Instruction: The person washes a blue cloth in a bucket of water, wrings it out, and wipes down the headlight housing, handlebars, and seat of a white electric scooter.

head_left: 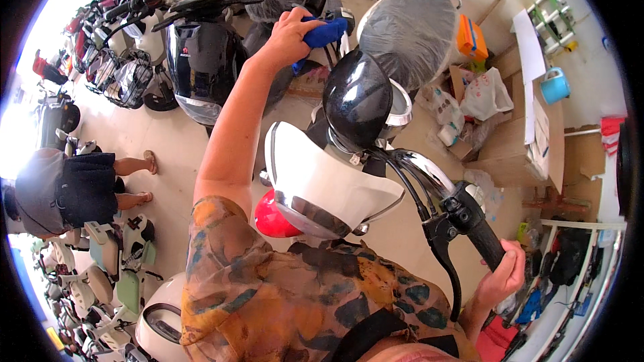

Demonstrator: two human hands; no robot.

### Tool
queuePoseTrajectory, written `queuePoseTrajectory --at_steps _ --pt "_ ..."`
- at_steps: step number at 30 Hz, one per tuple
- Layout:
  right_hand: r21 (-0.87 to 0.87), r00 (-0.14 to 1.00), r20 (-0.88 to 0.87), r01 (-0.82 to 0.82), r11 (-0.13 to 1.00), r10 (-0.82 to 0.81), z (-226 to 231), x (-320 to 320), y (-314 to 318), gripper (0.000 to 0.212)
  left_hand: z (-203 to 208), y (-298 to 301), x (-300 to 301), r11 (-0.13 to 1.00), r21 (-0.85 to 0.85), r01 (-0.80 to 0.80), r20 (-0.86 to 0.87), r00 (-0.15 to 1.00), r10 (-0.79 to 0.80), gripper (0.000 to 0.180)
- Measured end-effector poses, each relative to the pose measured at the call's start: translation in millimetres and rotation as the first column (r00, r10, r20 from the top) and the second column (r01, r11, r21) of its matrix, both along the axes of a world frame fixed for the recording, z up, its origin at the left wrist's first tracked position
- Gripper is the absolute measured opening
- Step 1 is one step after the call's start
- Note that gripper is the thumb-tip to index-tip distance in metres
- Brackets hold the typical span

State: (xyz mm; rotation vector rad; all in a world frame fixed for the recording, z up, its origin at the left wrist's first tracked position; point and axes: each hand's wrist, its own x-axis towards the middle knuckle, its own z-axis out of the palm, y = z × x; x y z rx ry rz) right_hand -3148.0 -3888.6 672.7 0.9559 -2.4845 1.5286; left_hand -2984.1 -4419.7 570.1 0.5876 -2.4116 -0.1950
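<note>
My left arm stretches far forward, and my left hand (295, 30) is closed on a blue cloth (326, 32). The cloth lies against the far side of a scooter's handlebar area, where the exact contact is hidden. Nearer to me is the handlebar's glossy black rounded housing (359, 97). My right hand (504, 275) grips the end of the black rubber handlebar grip (484, 238) at the lower right. A black brake lever (443, 261) curves beside that grip. Between my arms sits a white scooter body part (329, 181) with a red light (275, 216).
Plastic-wrapped seats (410, 30) stand ahead. A black scooter (204, 60) is at the left, with many parked scooters beyond. Another person (84, 184) stands far left. At the right are a cardboard box (506, 147), plastic bags (484, 94) and a shelf rack (577, 261).
</note>
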Motion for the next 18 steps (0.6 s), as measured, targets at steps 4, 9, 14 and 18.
queuePoseTrajectory --at_steps 4,9,14,18 --pt "-0.012 0.999 -0.034 0.006 1.000 -0.007 -4.0 -2.7 0.2 0.023 2.0 9.4 5.6 0.278 0.882 0.382 -0.472 0.735 0.488 0.024" --pt "-0.044 1.000 0.002 0.003 0.999 -0.003 -4.8 -2.8 -0.2 0.023 -15.9 22.6 -5.0 0.369 0.864 0.342 -0.495 0.709 0.502 0.023" --pt "-0.036 1.000 -0.005 0.009 0.999 -0.009 -7.7 -3.8 1.7 0.026 -11.7 42.0 -22.5 0.927 0.080 -0.365 -0.170 0.912 0.374 0.044" --pt "-0.030 1.000 -0.012 -0.006 1.000 0.006 -7.5 -3.5 1.5 0.027 1.6 37.3 -16.7 0.947 -0.112 -0.301 -0.065 0.953 0.296 0.044"
